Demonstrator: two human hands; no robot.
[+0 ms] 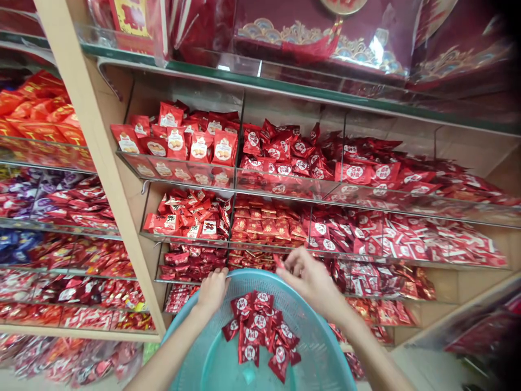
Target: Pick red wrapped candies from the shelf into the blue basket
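Observation:
My left hand (214,288) is closed over the far left rim of a turquoise plastic basket (325,353), which has perforated sides. Several red candy packets (257,326) with white round labels lie in a loose heap on its bottom. Above the basket's far right rim is my right hand (303,271), its thumb and fingers pinched together. A small red candy packet (279,261) shows at its fingertips, partly covered by them. Just behind that hand are red packets with gold marks (268,225) in a shelf compartment.
Glass-fronted shelves hold red candy packets (175,138) in divided compartments. A light wooden upright (85,119) separates them from more candy shelves (73,201) on the left. Dark red boxes (280,38) stand on the glass shelf above. Bagged goods (69,358) lie at the lower left.

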